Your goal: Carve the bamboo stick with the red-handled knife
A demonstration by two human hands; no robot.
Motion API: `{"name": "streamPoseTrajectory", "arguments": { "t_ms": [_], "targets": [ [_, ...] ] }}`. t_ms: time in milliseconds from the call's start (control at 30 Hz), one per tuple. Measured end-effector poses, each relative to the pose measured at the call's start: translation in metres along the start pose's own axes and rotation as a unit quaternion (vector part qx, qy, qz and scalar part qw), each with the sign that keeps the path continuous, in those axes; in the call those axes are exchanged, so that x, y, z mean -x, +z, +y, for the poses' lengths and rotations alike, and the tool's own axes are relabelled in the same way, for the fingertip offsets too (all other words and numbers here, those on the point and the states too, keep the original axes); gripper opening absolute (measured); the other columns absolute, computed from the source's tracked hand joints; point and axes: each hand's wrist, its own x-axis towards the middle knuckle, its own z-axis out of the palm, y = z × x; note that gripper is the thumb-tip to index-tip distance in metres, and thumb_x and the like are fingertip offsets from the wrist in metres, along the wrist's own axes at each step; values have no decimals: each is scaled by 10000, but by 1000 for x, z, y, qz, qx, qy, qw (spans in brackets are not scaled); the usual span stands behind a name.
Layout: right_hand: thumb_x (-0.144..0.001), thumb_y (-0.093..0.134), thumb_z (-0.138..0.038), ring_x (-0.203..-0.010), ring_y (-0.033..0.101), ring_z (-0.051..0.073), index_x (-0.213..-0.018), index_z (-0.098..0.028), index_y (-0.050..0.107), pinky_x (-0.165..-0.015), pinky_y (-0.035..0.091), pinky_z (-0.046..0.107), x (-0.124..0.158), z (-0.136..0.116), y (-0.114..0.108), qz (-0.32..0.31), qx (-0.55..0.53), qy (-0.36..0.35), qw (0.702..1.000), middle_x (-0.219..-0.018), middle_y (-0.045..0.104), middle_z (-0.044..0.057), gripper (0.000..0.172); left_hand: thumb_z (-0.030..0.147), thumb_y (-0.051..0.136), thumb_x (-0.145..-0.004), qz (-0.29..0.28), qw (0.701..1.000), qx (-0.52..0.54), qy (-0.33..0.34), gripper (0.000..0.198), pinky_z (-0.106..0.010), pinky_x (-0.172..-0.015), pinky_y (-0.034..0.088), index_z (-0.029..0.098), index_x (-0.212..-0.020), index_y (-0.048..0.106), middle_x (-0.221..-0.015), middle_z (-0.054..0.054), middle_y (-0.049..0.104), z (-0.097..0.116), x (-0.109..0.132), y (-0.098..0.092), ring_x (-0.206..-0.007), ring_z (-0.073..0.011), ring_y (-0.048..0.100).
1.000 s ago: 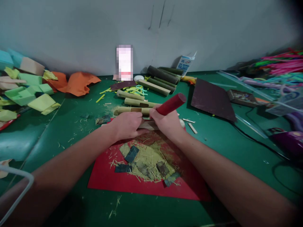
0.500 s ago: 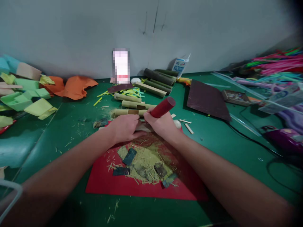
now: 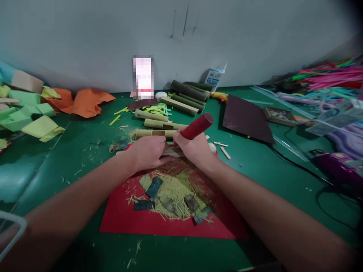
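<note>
The lower end of the red handle (image 3: 197, 126) is hidden by the right hand (image 3: 197, 150), and that hand and the left hand (image 3: 148, 152) cover much of the pale bamboo piece (image 3: 173, 151). The right wrist hides part of a white ball (image 3: 212, 147). The phone (image 3: 143, 77) is blurred into squares; the carton's (image 3: 214, 78) small print is unreadable. Picture edges cut off the paper boxes (image 3: 25, 97) and coloured sticks (image 3: 330, 78).

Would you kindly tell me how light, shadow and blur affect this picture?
In the head view, the screen is bright white and pixelated; shadow darkens the right side of the red mat; pale glare lies on the table at left; the pink strips at right look soft.
</note>
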Motion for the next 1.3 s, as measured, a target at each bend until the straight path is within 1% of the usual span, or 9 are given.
{"name": "streamPoseTrajectory", "arguments": {
  "t_ms": [267, 400, 533, 700, 900, 1033, 1133, 1200, 1300],
  "targets": [
    [-708, 544, -308, -605, 459, 119, -618, -218, 495, -581, 353, 295, -1, 1, 2, -3, 22, 9, 1000, -616, 529, -30, 136, 513, 484, -979, 5, 1000, 20, 4, 468, -396, -813, 516, 101, -1098, 671, -1049, -152, 680, 0, 1, 1, -980, -292, 659],
    [-680, 566, -315, -607, 468, 123, -619, -215, 511, -581, 361, 293, 0, -2, 2, -5, 10, 12, 1000, -621, 542, -26, 129, 517, 467, -985, 23, 999, 23, 18, 463, -383, -782, 517, 115, -1077, 676, -1033, -142, 687, -2, 2, 2, -948, -280, 662],
    [-664, 522, -260, -530, 409, 111, -534, -223, 463, -514, 312, 288, 2, -5, 0, -42, -10, 49, 998, -522, 474, -32, 148, 526, 467, -983, 24, 1000, 10, 12, 461, -364, -704, 499, 125, -1063, 679, -973, -128, 686, -1, 2, 1, -875, -270, 661],
    [-687, 541, -284, -553, 413, 109, -581, -222, 479, -524, 324, 283, 2, -3, 0, 22, -6, 10, 1000, -567, 483, -34, 138, 524, 496, -970, 22, 1000, -3, 2, 447, -335, -686, 479, 118, -997, 680, -949, -123, 675, 1, 1, 0, -854, -248, 649],
    [-702, 550, -296, -603, 446, 118, -615, -220, 487, -579, 359, 294, -1, 0, 2, 10, 15, -7, 1000, -625, 526, -23, 132, 522, 506, -965, 28, 1000, 1, 6, 443, -339, -703, 495, 118, -993, 685, -971, -129, 678, 0, 1, 0, -874, -254, 654],
    [-680, 566, -280, -606, 467, 121, -632, -219, 502, -580, 372, 293, 0, 0, 2, 10, 2, -2, 1000, -638, 546, -23, 100, 527, 507, -968, 25, 1000, -1, 10, 453, -343, -709, 502, 118, -1052, 685, -980, -122, 683, 1, 1, -2, -891, -259, 661],
    [-659, 553, -254, -569, 448, 114, -571, -220, 477, -549, 350, 288, 1, -4, 0, -5, -6, 18, 1000, -579, 521, -27, 121, 523, 511, -972, 18, 1000, -12, 9, 444, -341, -697, 495, 129, -1067, 693, -983, -116, 682, 2, 2, -2, -885, -256, 663],
    [-666, 520, -240, -524, 422, 109, -530, -224, 452, -513, 316, 288, 2, -6, -1, -36, -21, 40, 998, -516, 482, -30, 153, 521, 515, -970, 13, 1000, -19, 5, 443, -340, -682, 486, 124, -1026, 703, -961, -119, 679, 2, 2, -2, -859, -253, 663],
    [-674, 542, -262, -527, 401, 104, -564, -225, 458, -507, 307, 281, 1, -6, -2, 16, -21, 21, 999, -530, 462, -43, 143, 544, 513, -961, 12, 1000, -27, -8, 482, -335, -657, 473, 101, -979, 702, -924, -129, 672, 3, 1, -3, -832, -256, 660]
  ]
}}
